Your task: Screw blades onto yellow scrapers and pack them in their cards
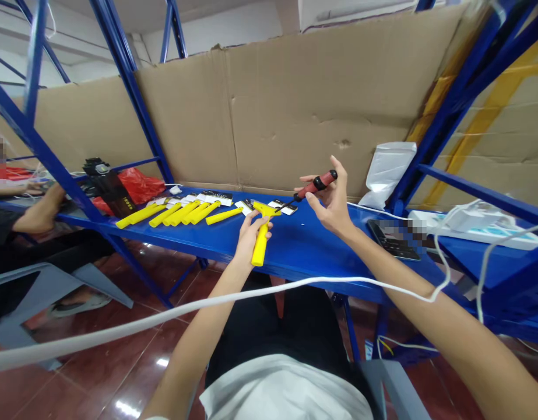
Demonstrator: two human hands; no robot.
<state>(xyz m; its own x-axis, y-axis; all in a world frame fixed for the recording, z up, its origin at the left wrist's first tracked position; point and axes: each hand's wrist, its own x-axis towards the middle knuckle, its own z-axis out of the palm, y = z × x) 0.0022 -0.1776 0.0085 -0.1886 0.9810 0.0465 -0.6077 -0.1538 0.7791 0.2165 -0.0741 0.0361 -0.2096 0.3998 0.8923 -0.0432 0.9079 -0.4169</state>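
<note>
My left hand is closed round a yellow T-shaped scraper, its wide head pointing away from me. In my right hand is a screwdriver with a red and black handle, held between thumb and fingers, some of which are stretched out. Its dark shaft slants down left to the scraper's head; I cannot tell whether the tip touches a screw. Left of my hands, several more yellow scrapers lie in a row on the blue table, with black-and-white cards at their far ends.
A white cable crosses in front of my forearms. On the right are a phone, a white power strip and a white packet. At left stand a black bottle and a red bag; a co-worker sits beyond. Cardboard lines the back.
</note>
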